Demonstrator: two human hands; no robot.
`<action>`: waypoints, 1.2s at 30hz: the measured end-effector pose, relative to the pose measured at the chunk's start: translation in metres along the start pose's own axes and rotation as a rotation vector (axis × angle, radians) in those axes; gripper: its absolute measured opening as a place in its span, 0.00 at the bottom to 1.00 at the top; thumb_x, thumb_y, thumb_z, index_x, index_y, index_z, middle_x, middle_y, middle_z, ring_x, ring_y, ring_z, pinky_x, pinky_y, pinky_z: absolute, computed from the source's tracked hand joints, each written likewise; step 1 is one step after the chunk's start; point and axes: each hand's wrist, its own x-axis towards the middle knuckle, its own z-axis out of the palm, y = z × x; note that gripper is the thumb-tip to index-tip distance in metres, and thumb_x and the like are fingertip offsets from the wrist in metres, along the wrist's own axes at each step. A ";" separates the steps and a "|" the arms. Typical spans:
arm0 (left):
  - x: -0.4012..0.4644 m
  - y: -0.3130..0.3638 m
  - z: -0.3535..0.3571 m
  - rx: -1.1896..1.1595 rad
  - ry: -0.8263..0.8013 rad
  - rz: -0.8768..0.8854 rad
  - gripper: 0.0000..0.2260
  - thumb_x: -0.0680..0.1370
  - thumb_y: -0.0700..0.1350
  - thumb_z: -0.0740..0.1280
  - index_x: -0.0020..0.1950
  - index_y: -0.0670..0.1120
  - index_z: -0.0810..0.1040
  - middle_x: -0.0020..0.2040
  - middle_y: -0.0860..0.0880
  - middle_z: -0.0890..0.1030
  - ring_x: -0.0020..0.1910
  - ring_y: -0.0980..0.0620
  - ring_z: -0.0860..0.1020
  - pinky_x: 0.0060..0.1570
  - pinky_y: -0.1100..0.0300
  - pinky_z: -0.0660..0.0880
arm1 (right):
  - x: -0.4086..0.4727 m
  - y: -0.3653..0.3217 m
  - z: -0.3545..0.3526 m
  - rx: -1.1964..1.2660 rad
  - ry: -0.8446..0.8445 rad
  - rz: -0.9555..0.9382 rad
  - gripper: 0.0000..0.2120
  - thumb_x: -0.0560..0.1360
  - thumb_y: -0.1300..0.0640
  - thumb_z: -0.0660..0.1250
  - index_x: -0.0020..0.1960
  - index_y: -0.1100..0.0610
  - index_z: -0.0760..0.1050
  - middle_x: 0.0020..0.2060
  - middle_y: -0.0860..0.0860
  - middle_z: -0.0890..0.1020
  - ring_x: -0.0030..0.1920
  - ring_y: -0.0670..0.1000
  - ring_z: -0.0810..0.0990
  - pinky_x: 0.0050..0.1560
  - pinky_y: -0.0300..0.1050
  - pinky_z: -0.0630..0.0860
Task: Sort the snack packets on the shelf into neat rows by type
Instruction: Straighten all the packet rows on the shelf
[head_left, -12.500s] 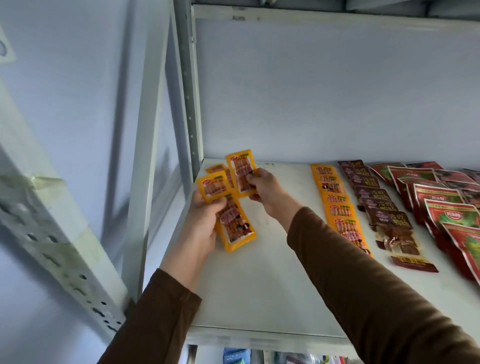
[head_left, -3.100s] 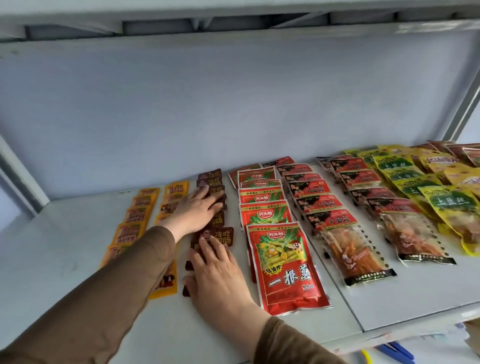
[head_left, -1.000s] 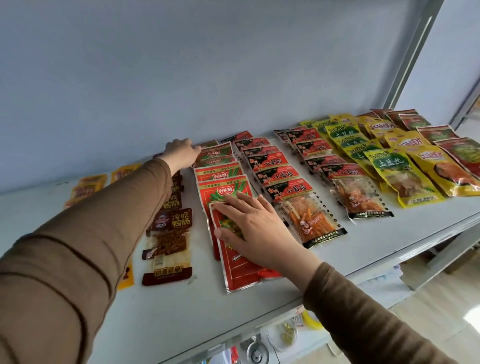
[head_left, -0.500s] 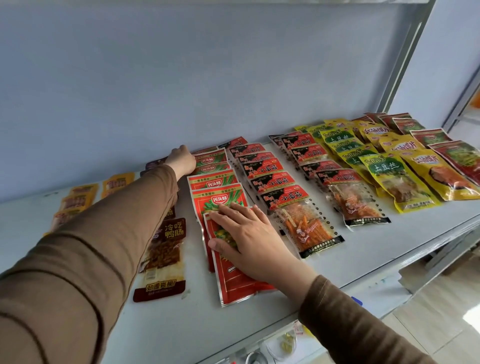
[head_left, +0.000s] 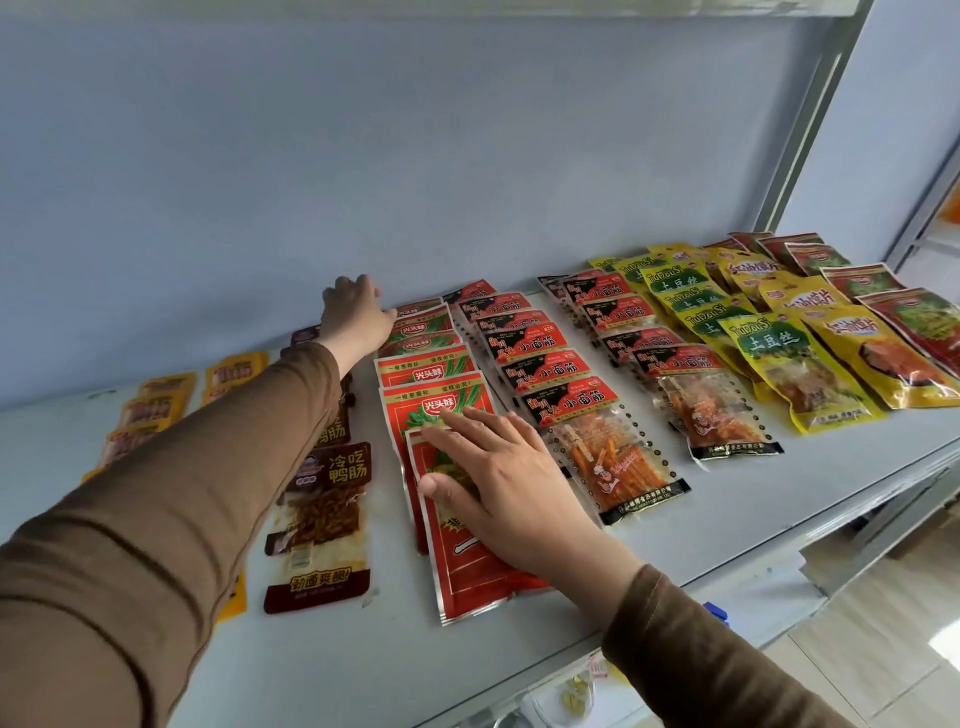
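Nearest the person, the right hand (head_left: 498, 478) lies flat with straight, spread fingers on the front packet of the red row (head_left: 441, 415), pressing it onto the shelf (head_left: 363, 670); that front packet sits slightly askew over the one behind it, so this row seems to be the one being squared up. Just left of that hand the brown row (head_left: 322, 514) runs back under the left sleeve, and beyond the sleeve the small orange packets (head_left: 156, 410) lie in two short lines. To the right of the right hand two rows of clear-windowed red-and-black packets (head_left: 597, 441) look even, then green-and-yellow packets (head_left: 779, 358), yellow ones (head_left: 883, 353) and a last red row at the far right (head_left: 919, 317), all overlapped in order. Farthest back, the left hand (head_left: 358, 314) rests at the rear end of the red row, its fingers bent onto the back packets; whether it grips one cannot be told. The sorting by type looks nearly finished, with mainly the red row left to straighten.
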 end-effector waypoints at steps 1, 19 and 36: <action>-0.005 0.003 -0.007 -0.043 0.025 0.077 0.17 0.82 0.50 0.65 0.68 0.44 0.72 0.69 0.40 0.70 0.70 0.41 0.67 0.64 0.48 0.70 | -0.003 -0.001 -0.004 -0.013 0.044 -0.002 0.31 0.80 0.29 0.42 0.75 0.41 0.65 0.74 0.43 0.69 0.76 0.48 0.63 0.77 0.58 0.55; -0.098 0.019 -0.017 0.100 -0.253 0.416 0.09 0.83 0.53 0.63 0.45 0.52 0.72 0.46 0.53 0.80 0.38 0.55 0.75 0.32 0.57 0.67 | -0.035 0.000 -0.003 -0.132 -0.133 -0.147 0.33 0.77 0.26 0.48 0.78 0.39 0.56 0.78 0.42 0.62 0.78 0.48 0.57 0.78 0.59 0.51; -0.062 0.127 0.014 0.141 -0.201 0.368 0.20 0.83 0.54 0.62 0.73 0.50 0.71 0.74 0.46 0.71 0.73 0.45 0.68 0.68 0.51 0.66 | -0.028 0.123 -0.059 -0.176 -0.098 -0.093 0.24 0.83 0.41 0.50 0.78 0.43 0.61 0.78 0.45 0.63 0.79 0.49 0.56 0.79 0.56 0.52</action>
